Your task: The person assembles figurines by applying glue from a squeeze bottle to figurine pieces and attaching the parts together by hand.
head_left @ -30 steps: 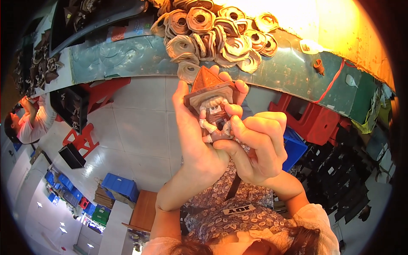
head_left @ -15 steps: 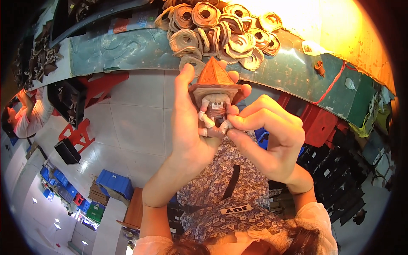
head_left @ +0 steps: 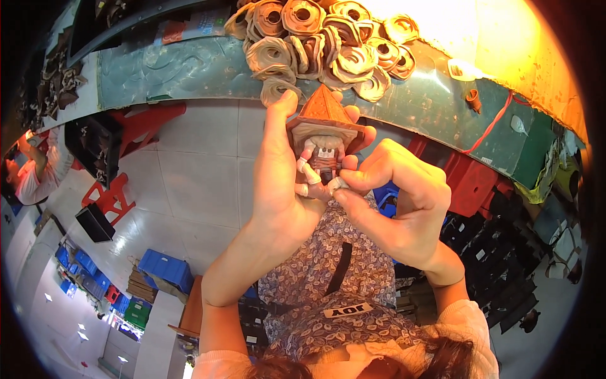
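Note:
A small painted figurine (head_left: 324,155) with a pointed orange-brown hat, a wide brim and pale limbs is held up in front of my chest. My left hand (head_left: 275,161) wraps round it from the left and behind, with fingertips showing past the right side of the hat. The thumb and forefinger of my right hand (head_left: 398,199) pinch at a pale foot-like part at the figurine's lower right. Whether anything small sits between those two fingertips is hidden.
Beyond my hands runs a green-topped workbench (head_left: 189,72) with a heap of hat-brim-shaped brown pieces (head_left: 303,18). A small brown piece (head_left: 473,100) and a red cord (head_left: 494,123) lie to the right. Red stools (head_left: 467,183) stand beneath. Another person (head_left: 38,167) sits far left.
The figurine has shifted slightly right and tilted a little in my left hand. My right fingertips stay at its lower right part.

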Demonstrator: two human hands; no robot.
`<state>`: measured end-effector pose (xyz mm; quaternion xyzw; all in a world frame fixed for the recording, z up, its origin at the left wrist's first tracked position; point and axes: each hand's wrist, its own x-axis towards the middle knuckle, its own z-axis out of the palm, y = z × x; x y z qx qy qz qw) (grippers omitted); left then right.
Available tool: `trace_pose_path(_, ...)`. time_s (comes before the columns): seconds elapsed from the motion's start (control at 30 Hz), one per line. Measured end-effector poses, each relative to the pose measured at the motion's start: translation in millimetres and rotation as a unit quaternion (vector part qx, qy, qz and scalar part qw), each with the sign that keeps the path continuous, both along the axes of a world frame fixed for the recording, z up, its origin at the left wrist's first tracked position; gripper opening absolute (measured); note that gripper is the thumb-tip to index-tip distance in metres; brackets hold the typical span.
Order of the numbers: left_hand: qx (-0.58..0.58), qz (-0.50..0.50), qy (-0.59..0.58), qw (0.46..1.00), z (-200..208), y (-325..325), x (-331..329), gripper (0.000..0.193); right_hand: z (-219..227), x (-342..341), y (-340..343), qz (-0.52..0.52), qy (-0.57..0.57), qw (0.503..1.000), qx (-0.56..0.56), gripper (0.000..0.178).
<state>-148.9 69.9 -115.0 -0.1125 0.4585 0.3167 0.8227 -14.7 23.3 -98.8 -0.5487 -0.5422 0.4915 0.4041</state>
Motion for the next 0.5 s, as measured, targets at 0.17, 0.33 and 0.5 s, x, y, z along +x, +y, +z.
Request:
trace_pose_path(0.17,-0.009,0.008,0.014,1.0,3.1,1.4,1.4,0.05,-0.1,-2.3,-0.2,-0.005,-0.019,0.999,0.026,0.016)
trace_pose_path(0.33,-0.017,0.022,-0.014,1.0,0.0,1.7,-1.2,0.049,0.0,-2.4,1.7,-0.003,-0.022,0.999,0.032,0.017)
trace_pose_path(0.5,-0.039,0.026,-0.013,0.999,-1.6,2.3,-0.6,0.048,-2.2,2.4,4.2,0.011,-0.036,0.999,0.02,0.018)
